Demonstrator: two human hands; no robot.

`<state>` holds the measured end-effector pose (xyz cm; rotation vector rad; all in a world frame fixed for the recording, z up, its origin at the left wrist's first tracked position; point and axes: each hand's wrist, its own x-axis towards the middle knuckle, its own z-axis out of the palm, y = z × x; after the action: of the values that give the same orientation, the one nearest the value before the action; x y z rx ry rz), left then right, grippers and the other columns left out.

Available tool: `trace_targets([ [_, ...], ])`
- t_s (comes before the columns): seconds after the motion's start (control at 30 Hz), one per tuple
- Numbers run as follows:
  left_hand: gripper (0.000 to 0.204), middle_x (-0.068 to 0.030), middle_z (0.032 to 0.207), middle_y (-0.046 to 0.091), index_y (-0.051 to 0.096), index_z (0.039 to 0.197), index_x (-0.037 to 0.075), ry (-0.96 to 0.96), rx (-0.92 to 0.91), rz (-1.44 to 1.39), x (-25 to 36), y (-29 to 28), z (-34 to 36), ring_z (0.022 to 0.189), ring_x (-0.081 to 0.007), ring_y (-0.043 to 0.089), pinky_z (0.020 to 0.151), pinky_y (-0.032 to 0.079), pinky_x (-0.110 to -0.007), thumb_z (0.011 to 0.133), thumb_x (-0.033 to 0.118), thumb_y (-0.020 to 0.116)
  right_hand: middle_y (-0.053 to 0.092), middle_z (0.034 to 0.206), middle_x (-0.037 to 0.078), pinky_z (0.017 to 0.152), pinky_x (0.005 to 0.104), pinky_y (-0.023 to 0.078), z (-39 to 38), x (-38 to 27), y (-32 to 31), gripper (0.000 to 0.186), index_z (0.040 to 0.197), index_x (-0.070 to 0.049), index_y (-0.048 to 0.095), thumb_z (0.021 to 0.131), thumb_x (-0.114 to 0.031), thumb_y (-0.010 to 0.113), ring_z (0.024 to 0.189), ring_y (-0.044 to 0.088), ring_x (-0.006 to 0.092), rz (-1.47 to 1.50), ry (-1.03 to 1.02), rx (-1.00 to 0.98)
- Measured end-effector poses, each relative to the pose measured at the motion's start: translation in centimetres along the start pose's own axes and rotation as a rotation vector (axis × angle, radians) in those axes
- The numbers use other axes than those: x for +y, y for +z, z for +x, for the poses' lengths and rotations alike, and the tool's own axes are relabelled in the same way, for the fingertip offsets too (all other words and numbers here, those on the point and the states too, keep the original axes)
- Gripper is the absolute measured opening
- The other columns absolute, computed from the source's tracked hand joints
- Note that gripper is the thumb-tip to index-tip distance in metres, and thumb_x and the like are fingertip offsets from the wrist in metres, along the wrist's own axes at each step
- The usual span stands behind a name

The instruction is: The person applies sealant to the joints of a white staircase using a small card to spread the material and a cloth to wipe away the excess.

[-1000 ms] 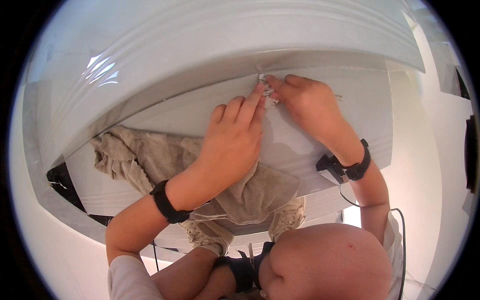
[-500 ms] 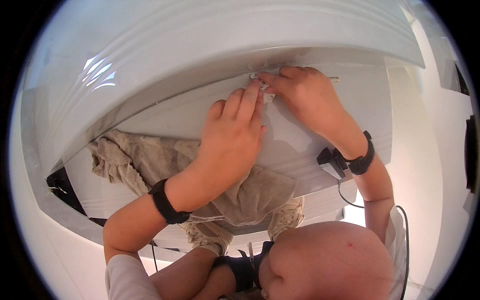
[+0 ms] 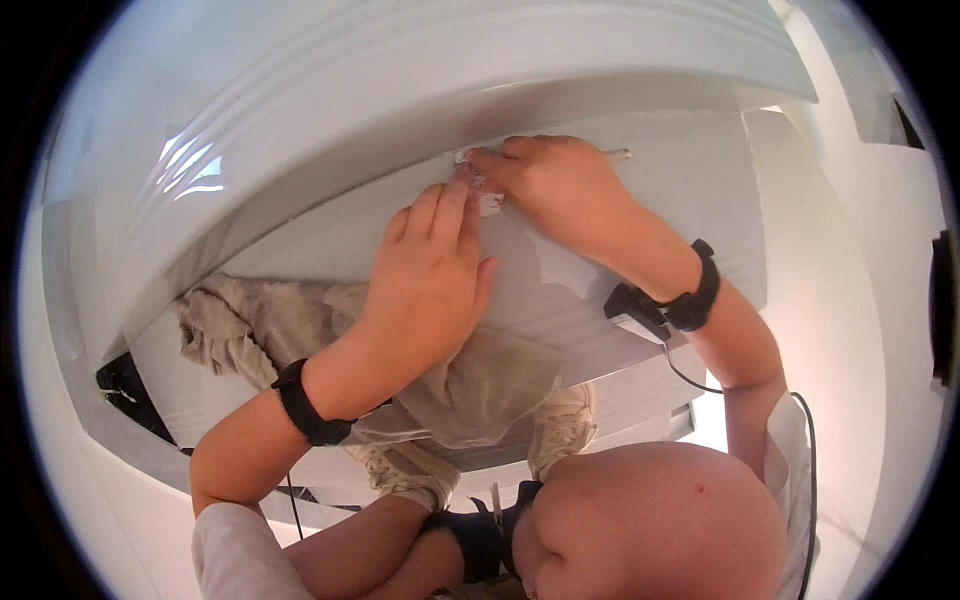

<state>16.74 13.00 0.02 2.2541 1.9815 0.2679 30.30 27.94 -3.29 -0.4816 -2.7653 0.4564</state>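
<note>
A: Where are your hands right now?

B: Both are up on the white counter (image 3: pixel 700 200), close together near its far edge. Your left hand (image 3: pixel 430 275) lies flat, palm down, fingers straight and pressed side by side, their tips reaching a small white tag (image 3: pixel 488 203) on the surface. It grips nothing.

A: And the right one?

B: Your right hand (image 3: pixel 555 185) is curled, knuckles up, fingertips pinched down at the same small white tag, just beside the left fingertips. It looks as if it pinches the tag, but the fingers hide the hold, so you cannot tell for sure. A thin pale stick (image 3: pixel 615 154) pokes out from behind that hand, toward the right.

A: Where exactly is the tag?

B: On the counter between your two sets of fingertips, just under the shadowed lip of the large curved white panel (image 3: pixel 400 90) that rises behind the surface.

A: What else lies near?

B: A crumpled beige cloth (image 3: pixel 260 325) rests on the counter under your left wrist and forearm, spreading to the left and hanging over the near edge. Each wrist wears a black band (image 3: pixel 310 405); the right one carries a small device with a cable trailing down. Below the near edge, pale shoes (image 3: pixel 565 425) show.
</note>
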Motion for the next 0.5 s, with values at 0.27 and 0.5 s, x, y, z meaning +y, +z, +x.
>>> trace_targets([
  [0.27, 0.063, -0.0219, 0.143, 0.041, 0.048, 0.133, -0.012, 0.013, -0.029, -0.099, 0.5, 0.9, 1.2, 0.127, -0.0383, 0.044, 0.104, 0.04, -0.047, 0.083, 0.021, 0.068, 0.065, 0.081, 0.007, 0.066, 0.04, 0.053, -1.1, 1.7, -1.0, 0.042, 0.119, -0.01, 0.07, 0.078, -0.006, 0.064, 0.076, 0.066, 0.0296, 0.057, -0.004, 0.022],
  [0.5, 0.064, -0.0219, 0.142, 0.046, 0.053, 0.13, -0.013, 0.004, 0.049, -0.054, 0.1, 0.8, 0.4, 0.124, -0.0324, 0.046, 0.1, 0.041, -0.041, 0.079, 0.024, 0.069, 0.066, 0.083, 0.008, 0.065, 0.0405, 0.051, -0.1, 1.4, -1.0, 0.047, 0.12, -0.011, 0.069, 0.074, -0.002, 0.068, 0.075, 0.065, 0.0294, 0.044, -0.02, -0.05],
])
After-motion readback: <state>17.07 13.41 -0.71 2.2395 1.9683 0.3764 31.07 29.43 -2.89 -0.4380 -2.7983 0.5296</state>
